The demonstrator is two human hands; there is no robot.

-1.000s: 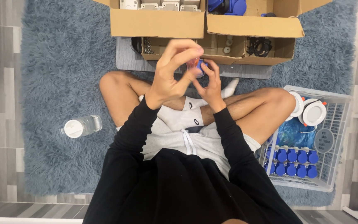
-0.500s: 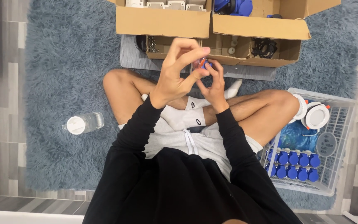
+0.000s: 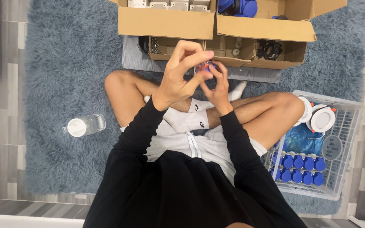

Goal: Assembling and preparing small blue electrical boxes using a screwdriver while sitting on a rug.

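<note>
I sit cross-legged on a grey-blue shaggy rug (image 3: 64, 63). Both hands are raised in front of me, meeting over my shins. My left hand (image 3: 182, 71) and my right hand (image 3: 217, 84) pinch the same small blue and orange part (image 3: 206, 66) between their fingertips. The fingers hide most of the part. Just beyond the hands stands an open cardboard box (image 3: 216, 29) with small parts in it.
A clear bottle with a white cap (image 3: 84, 125) lies on the rug at my left. A white wire basket (image 3: 317, 147) at my right holds several blue plugs, round white fittings and a blue bag. A grey mat (image 3: 132, 55) lies under the box.
The hands have stayed together on the small part, with the fingers shifting slightly. The view has moved a little.
</note>
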